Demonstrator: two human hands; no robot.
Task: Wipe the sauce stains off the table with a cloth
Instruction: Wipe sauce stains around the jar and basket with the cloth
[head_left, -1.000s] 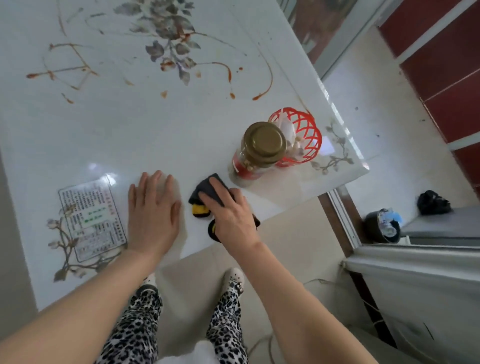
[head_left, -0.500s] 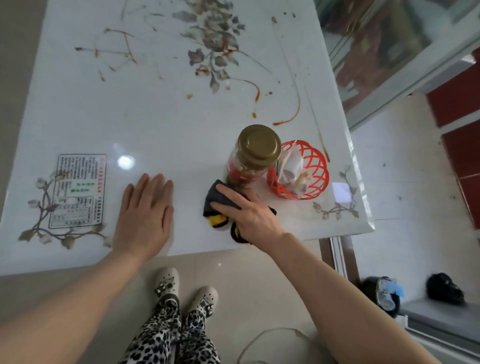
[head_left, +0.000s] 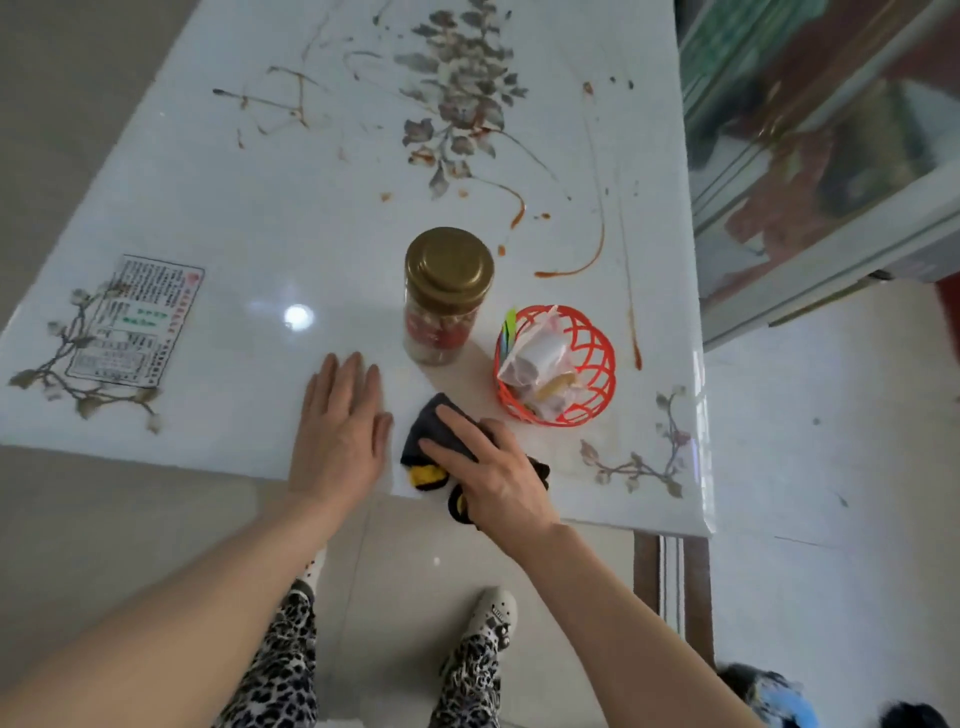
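My right hand (head_left: 488, 473) presses down on a dark grey cloth with yellow patches (head_left: 428, 441) at the near edge of the white glossy table (head_left: 249, 218). My left hand (head_left: 340, 431) lies flat on the table just left of the cloth, fingers together and holding nothing. Reddish-brown sauce stains (head_left: 571, 260) streak the table beyond the jar and along the right side; thinner smears (head_left: 275, 106) mark the far left part.
A glass jar with a gold lid (head_left: 447, 296) stands just beyond the cloth. A red wire basket (head_left: 597, 358) with packets sits to its right. A printed label (head_left: 137, 322) lies at the near left. A glass door frame borders the table's right side.
The view has shifted, so the far end of the table shows more. My right hand and the cloth have slid slightly back from the jar; my left hand stays flat.
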